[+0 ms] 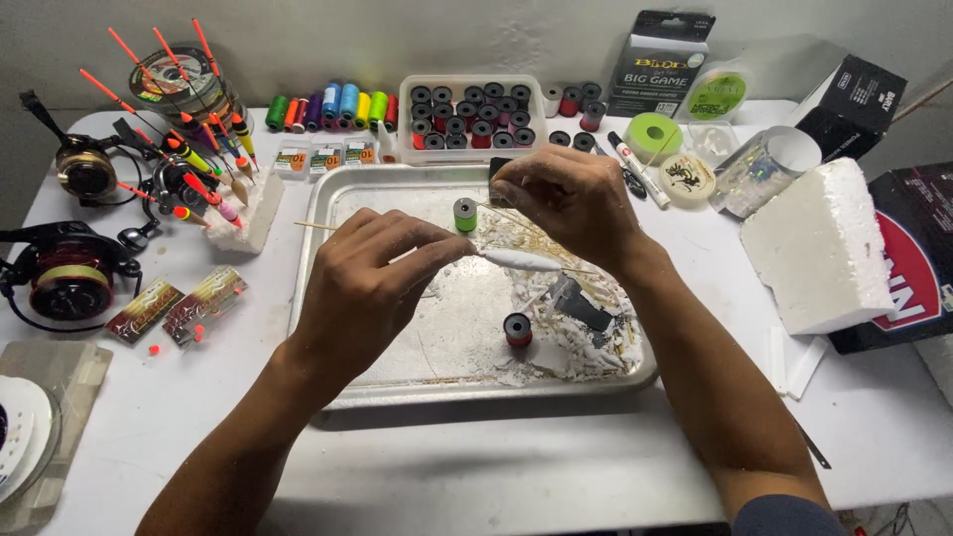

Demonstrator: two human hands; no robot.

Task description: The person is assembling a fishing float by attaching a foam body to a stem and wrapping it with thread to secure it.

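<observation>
a slim white float body [521, 260] w/ a thin stick running through it is held in the air just above the metal tray [328, 298], long axis lying roughly left-right, stick tip poking out past the left hand. it sits btwn both hands: left hand [372, 283] is pinched shut on its left end, fingers curled tight; right hand [571, 199] is closed in a fine pinch just above & right of the body, apparently on thread, though what's gripped can't be told for sure. left hand is the nearer one. a green spool [465, 214] stands in the tray just behind the body, a red spool [517, 329] in front, white shavings [586, 342] to the right. the tray rests on the white counter [496, 467].
</observation>
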